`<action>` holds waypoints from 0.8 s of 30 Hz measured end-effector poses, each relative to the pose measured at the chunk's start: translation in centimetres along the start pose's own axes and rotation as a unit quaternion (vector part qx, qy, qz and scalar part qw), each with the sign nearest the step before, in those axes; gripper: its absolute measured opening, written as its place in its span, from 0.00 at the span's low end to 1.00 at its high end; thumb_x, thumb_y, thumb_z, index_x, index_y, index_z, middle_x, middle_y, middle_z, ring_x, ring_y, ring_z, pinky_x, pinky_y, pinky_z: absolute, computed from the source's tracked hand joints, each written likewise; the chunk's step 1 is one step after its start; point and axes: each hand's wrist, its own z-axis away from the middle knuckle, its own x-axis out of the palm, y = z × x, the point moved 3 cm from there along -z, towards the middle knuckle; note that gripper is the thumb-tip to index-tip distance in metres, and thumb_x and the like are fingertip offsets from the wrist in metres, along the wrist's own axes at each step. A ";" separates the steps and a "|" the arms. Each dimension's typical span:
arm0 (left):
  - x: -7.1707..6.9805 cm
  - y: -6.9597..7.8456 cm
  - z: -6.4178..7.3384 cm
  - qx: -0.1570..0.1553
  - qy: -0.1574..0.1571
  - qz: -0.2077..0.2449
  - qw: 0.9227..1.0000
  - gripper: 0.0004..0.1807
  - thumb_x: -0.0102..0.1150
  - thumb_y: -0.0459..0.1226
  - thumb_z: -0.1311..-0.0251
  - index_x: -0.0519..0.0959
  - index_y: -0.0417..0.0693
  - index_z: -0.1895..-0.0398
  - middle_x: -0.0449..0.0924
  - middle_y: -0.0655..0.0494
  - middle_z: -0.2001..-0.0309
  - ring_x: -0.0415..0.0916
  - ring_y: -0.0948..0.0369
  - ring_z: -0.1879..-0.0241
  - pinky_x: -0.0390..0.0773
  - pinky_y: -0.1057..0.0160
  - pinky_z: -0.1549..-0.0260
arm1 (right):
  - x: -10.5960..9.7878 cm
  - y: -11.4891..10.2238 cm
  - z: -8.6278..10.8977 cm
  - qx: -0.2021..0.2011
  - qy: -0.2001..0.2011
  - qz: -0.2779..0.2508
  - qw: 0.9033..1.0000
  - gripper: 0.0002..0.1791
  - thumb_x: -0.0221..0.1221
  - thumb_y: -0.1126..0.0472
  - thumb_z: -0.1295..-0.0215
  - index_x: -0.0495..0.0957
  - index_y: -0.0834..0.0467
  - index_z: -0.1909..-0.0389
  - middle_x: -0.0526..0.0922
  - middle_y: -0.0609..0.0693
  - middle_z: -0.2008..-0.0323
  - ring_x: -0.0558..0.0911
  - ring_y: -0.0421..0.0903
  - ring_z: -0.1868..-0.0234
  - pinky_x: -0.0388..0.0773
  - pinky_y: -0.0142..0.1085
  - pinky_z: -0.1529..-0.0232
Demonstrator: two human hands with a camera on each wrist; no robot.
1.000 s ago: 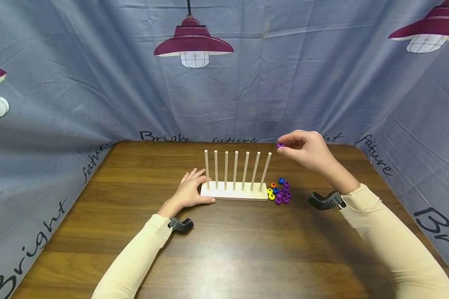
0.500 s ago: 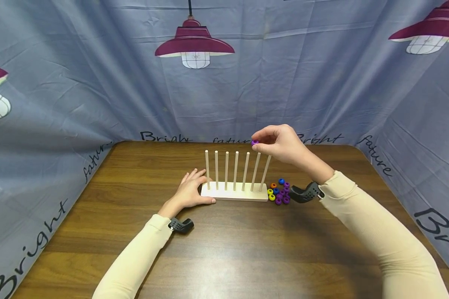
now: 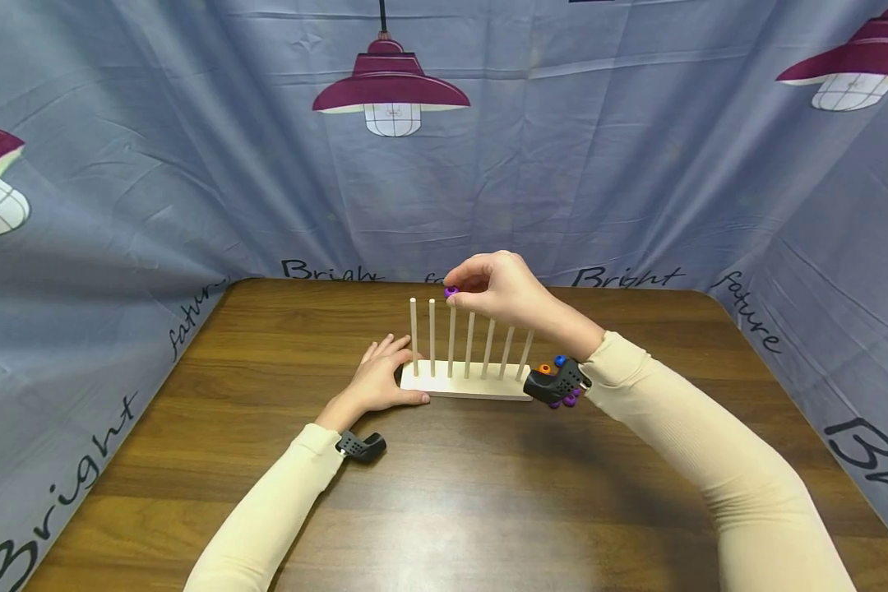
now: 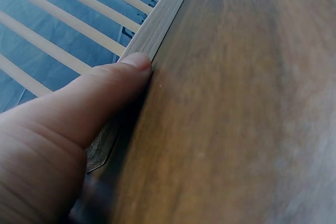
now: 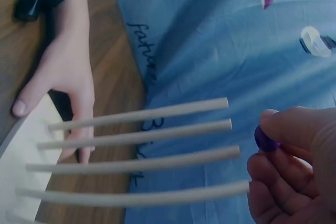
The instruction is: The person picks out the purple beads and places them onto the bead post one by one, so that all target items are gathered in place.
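Note:
A pale wooden peg stand with a row of several upright pegs is on the table. My left hand grips its left end, thumb along the front edge and fingers behind; the left wrist view shows the thumb against the base. Between thumb and fingertips, my right hand pinches a purple bead. In the head view that bead overlaps the tip of the third peg from the left. In the right wrist view the bead shows beside the peg tips, a small gap from them.
To the right of the stand, an orange bead, a blue bead and purple beads lie on the brown wooden table, partly hidden by the right wrist's black strap. A blue-grey curtain hangs behind.
My right hand has carried the purple bead leftward, from beyond the stand's right end to over the third peg. My left hand stays on the stand.

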 end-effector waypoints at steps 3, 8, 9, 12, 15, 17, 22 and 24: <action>0.1 -0.1 0.0 -0.001 0.001 -0.001 1.000 0.38 0.76 0.58 0.55 0.80 0.53 0.40 0.62 0.42 0.23 0.48 0.39 0.19 0.43 0.34 0.22 | 0.6 -0.5 -0.5 -0.007 -0.002 0.003 1.000 0.11 0.70 0.65 0.40 0.88 0.60 0.57 0.91 0.55 0.61 0.90 0.46 0.63 0.83 0.30 0.64; 0.0 -0.1 0.0 0.001 0.004 -0.001 1.000 0.38 0.77 0.57 0.55 0.81 0.53 0.40 0.63 0.41 0.23 0.48 0.38 0.20 0.43 0.33 0.22 | 1.3 -0.8 -1.2 -0.003 -0.004 0.000 1.000 0.11 0.70 0.65 0.41 0.88 0.61 0.56 0.92 0.55 0.60 0.90 0.46 0.62 0.83 0.30 0.64; 0.0 0.0 0.0 0.002 0.006 -0.001 1.000 0.38 0.77 0.57 0.55 0.81 0.53 0.40 0.63 0.41 0.23 0.49 0.37 0.20 0.44 0.33 0.22 | 1.4 -0.8 -1.4 -0.002 -0.004 0.001 1.000 0.11 0.70 0.65 0.41 0.88 0.60 0.56 0.92 0.55 0.60 0.90 0.46 0.62 0.84 0.30 0.63; -0.1 0.0 0.0 0.002 0.006 -0.003 1.000 0.38 0.77 0.57 0.55 0.81 0.53 0.40 0.63 0.41 0.23 0.49 0.37 0.20 0.44 0.33 0.22 | 1.8 -0.7 -1.9 0.002 -0.007 0.000 1.000 0.11 0.69 0.65 0.40 0.88 0.60 0.56 0.92 0.54 0.60 0.90 0.46 0.61 0.84 0.30 0.63; -0.1 0.1 0.1 0.002 0.004 -0.003 1.000 0.38 0.76 0.57 0.55 0.80 0.53 0.39 0.63 0.41 0.23 0.49 0.37 0.20 0.44 0.33 0.22 | 2.2 -0.5 -2.3 0.006 -0.012 -0.005 1.000 0.11 0.69 0.65 0.40 0.88 0.60 0.56 0.92 0.55 0.59 0.90 0.46 0.60 0.84 0.30 0.62; -0.1 0.1 0.1 0.003 0.003 -0.002 1.000 0.38 0.76 0.57 0.54 0.80 0.53 0.39 0.63 0.41 0.23 0.49 0.37 0.20 0.44 0.32 0.22 | 2.4 -0.5 -2.5 0.007 -0.014 -0.008 1.000 0.11 0.70 0.65 0.40 0.88 0.60 0.56 0.92 0.55 0.59 0.90 0.46 0.60 0.83 0.29 0.63; -0.2 0.1 0.1 0.000 0.001 0.007 1.000 0.38 0.77 0.57 0.55 0.80 0.53 0.40 0.63 0.41 0.23 0.48 0.38 0.20 0.43 0.33 0.22 | 2.8 -0.6 -2.9 0.011 -0.017 -0.015 1.000 0.12 0.70 0.64 0.41 0.88 0.60 0.56 0.92 0.54 0.60 0.90 0.46 0.60 0.81 0.27 0.64; -0.2 0.1 0.1 0.000 0.001 0.006 1.000 0.38 0.77 0.57 0.55 0.80 0.53 0.40 0.63 0.42 0.23 0.48 0.38 0.20 0.43 0.33 0.22 | 2.9 -0.7 -2.9 0.014 -0.018 -0.020 1.000 0.12 0.71 0.64 0.41 0.88 0.60 0.55 0.92 0.54 0.60 0.90 0.46 0.60 0.81 0.27 0.65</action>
